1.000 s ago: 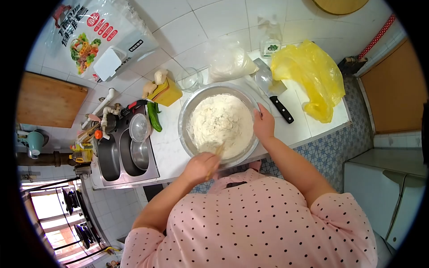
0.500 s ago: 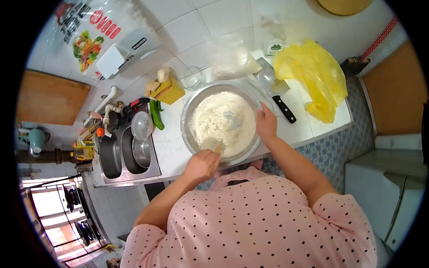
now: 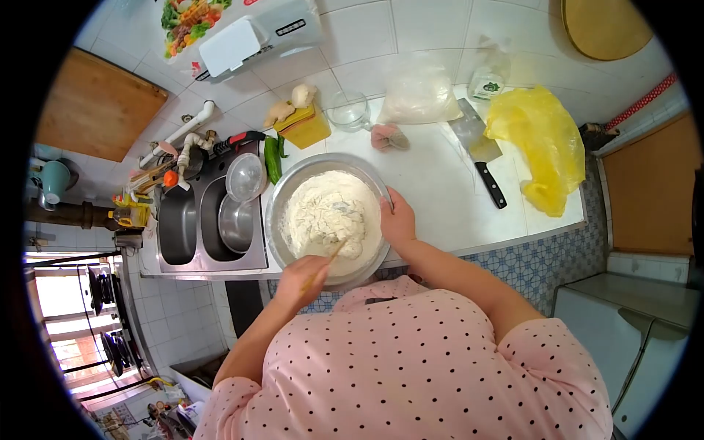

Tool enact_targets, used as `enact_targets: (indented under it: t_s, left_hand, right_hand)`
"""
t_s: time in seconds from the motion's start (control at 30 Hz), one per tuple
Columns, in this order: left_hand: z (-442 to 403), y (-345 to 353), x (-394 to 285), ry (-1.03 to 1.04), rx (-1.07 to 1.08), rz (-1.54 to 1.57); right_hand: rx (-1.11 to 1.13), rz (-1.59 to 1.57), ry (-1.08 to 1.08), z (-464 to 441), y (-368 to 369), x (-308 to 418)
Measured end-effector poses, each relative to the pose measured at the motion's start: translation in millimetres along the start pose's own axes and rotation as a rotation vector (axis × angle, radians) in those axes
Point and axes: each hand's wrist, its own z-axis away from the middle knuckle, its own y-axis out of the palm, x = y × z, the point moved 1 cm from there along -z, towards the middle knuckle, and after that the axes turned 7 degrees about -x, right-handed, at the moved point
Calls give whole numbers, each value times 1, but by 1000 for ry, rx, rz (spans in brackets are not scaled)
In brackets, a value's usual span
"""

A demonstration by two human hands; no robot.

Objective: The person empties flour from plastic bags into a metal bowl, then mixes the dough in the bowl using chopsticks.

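The left hand (image 3: 302, 282), in the head view, is curled round a stick (image 3: 338, 248) dipping into flour (image 3: 315, 205); the right hand (image 3: 398, 220) grips the rim of the bowl (image 3: 274, 220), which stands on the white counter (image 3: 440, 194) beside the sink (image 3: 213, 268). Blue patterned floor (image 3: 510, 275) shows below; tiled wall (image 3: 359, 37) rises behind.

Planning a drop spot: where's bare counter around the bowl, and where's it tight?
Free: counter between the right hand and the cleaver, in front of the pink-and-grey item. Crowded: along the wall, from yellow box past glass bowl to clear bag; and left of the metal bowl, by green peppers and sink.
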Motion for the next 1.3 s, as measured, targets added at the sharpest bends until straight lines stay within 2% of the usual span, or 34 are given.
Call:
enact_targets:
  t_s: [0.03,0.07,0.17,0.23,0.37,0.43,0.47,0.53,0.67,0.7,0.8,0.9,1.0,1.03,1.13,1.23,1.3]
  left_hand:
    - [8,-10,9,-109,-62,41]
    - [15,-20,19,-218,-123,84]
    - [20,-37,68,-214,-236,-107]
    - [5,-39,89,-299,-309,-74]
    - [-29,-23,101,-438,-306,167]
    - [-20,-15,82,-175,-169,82]
    - [-9,-23,68,-78,-70,23]
    - [30,-43,67,-105,-6,121]
    - [64,-88,107,-312,-15,225]
    - [63,-89,126,-318,-56,195]
    - [21,-80,136,-164,-268,145]
    - [3,-44,130,26,-284,121]
    - [28,-44,114,116,-53,222]
    - [39,-58,110,35,1,315]
    - [49,-102,133,-221,99,242]
    - [-13,-118,126,162,224,5]
    - [-69,-103,112,343,364,-109]
  right_hand:
    - [136,15,177,3,-2,21]
    - [157,22,165,5,4,23]
    - [204,52,119,20,22,26]
    - [204,58,55,26,37,26]
    - [155,72,158,41,52,36]
    - [133,72,241,42,52,54]
    - [65,98,159,42,58,46]
    - [-56,137,-7,41,69,27]
    - [8,-1,117,47,67,36]
    - [41,51,71,46,66,37]
    - [-6,87,31,47,72,32]
    - [-24,161,-4,46,74,26]
    - [-88,137,21,48,79,24]
    - [-79,122,40,48,79,25]
    - [-43,104,44,45,78,26]
    - [5,165,-24,44,73,25]
    - [-4,189,-24,42,75,27]
